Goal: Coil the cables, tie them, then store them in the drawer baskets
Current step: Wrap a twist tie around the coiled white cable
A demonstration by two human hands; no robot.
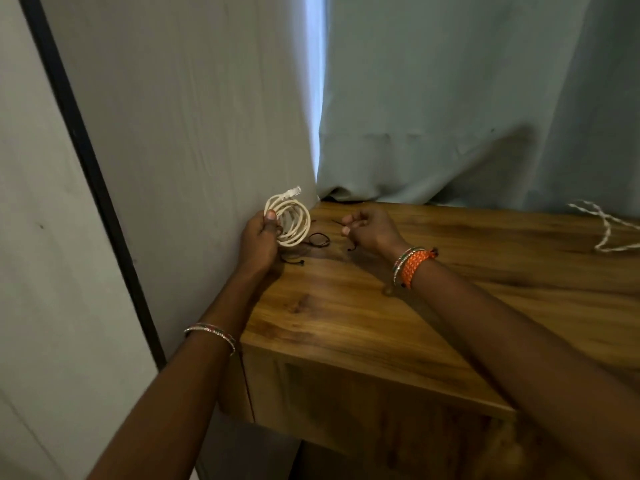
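By the pale wall, we are holding the coiled white cable tight in our left hand over the wooden table, and pinching a thin dark tie in our right hand, with a curtain hanging behind.

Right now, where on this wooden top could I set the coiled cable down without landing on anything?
The wooden top is bare across its middle and front, between the right hand and the near edge. It is crowded at the back left: black ties lie beside the left hand holding the cream cable. A twisted cord lies far right.
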